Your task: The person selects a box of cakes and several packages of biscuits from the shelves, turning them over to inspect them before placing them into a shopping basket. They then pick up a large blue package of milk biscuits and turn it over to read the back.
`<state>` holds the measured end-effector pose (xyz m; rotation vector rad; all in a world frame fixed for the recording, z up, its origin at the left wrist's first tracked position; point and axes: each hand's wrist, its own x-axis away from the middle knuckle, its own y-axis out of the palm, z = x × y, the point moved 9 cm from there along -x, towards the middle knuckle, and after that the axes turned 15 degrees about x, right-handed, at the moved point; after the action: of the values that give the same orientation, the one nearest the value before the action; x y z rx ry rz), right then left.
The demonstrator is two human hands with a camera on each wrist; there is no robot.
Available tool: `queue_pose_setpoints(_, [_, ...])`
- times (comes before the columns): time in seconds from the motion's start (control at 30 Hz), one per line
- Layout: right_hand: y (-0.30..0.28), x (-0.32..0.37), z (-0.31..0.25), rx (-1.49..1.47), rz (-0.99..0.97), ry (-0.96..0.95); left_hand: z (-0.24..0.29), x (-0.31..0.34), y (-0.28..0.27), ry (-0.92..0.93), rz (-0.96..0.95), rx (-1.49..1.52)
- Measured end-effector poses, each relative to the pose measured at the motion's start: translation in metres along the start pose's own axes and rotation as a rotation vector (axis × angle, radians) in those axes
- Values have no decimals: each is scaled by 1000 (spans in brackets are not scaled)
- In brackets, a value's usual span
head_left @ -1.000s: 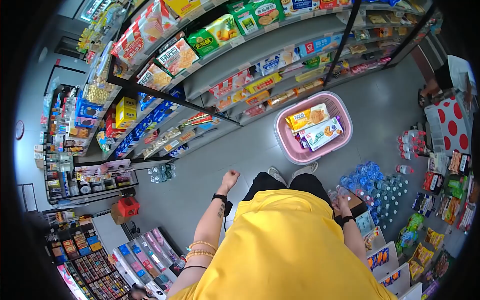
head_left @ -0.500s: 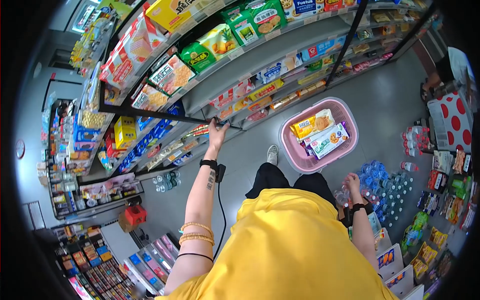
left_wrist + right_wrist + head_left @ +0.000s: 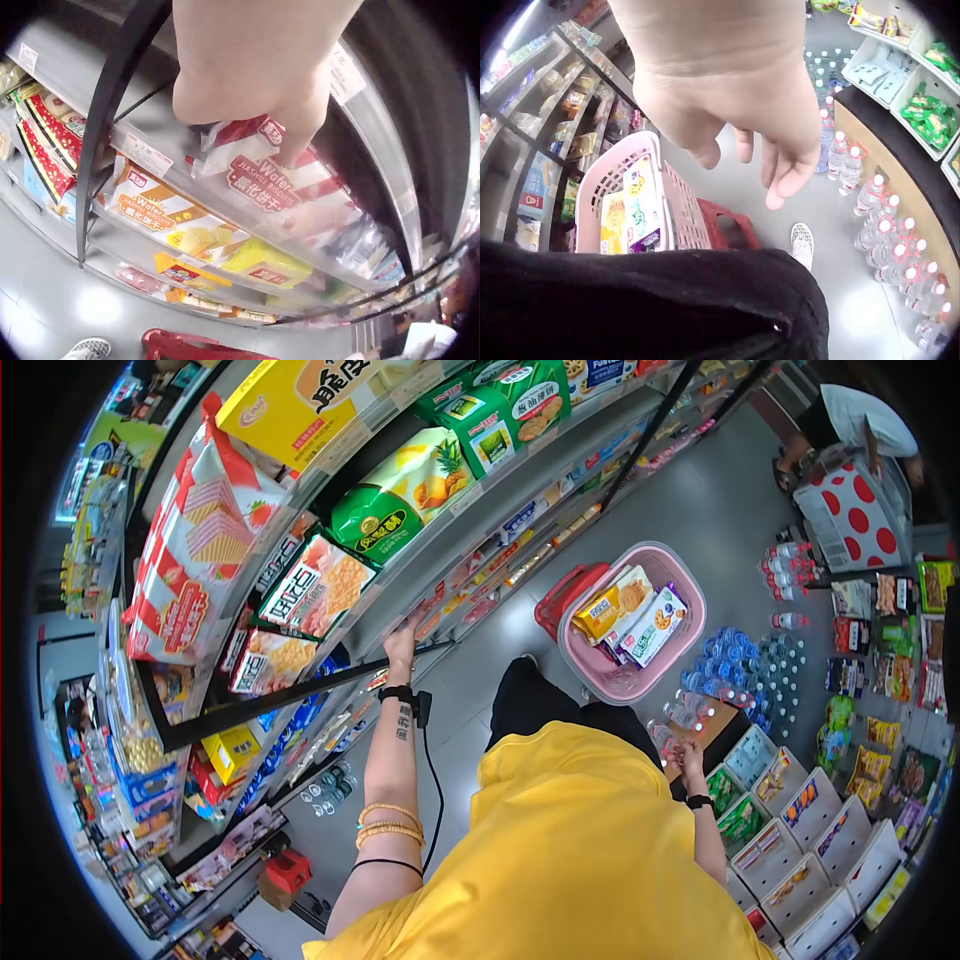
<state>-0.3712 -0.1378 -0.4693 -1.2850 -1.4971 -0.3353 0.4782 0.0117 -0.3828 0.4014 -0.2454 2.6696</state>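
Observation:
My left hand (image 3: 400, 647) reaches into the shelving at left. In the left wrist view it comes down over a red-and-white packet of wafer biscuits (image 3: 262, 184), one finger lying on its front. The other fingers are mostly hidden, so I cannot tell whether they grip it. Beneath it lies an orange-and-white wafer packet (image 3: 154, 210). My right hand (image 3: 727, 105) hangs with loosely bent fingers and nothing in them. A pink basket (image 3: 686, 206) stands on the floor, holding a yellow biscuit packet (image 3: 598, 615) and a white biscuit box (image 3: 660, 625).
Beside the basket is a red plastic stool (image 3: 560, 600). Water bottles (image 3: 870, 196) stand at right, near bins of packaged snacks (image 3: 785, 850). A black shelf post (image 3: 112, 97) rises close to my left hand. Another person (image 3: 865, 420) is at the far right.
My left hand has risen from my side, past the black shelf frame, to the wafer packets. The shelving looms larger at left. The red stool has come into sight behind the basket.

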Motion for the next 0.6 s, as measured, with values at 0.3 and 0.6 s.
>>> queue_pose_setpoints(0.3, [3, 13, 10, -68, 40, -41, -24, -16, 4, -317, -112, 57])
queue_pose_setpoints(0.6, [27, 23, -1, -147, 35, -9, -22, -34, -2, 10, -202, -639])
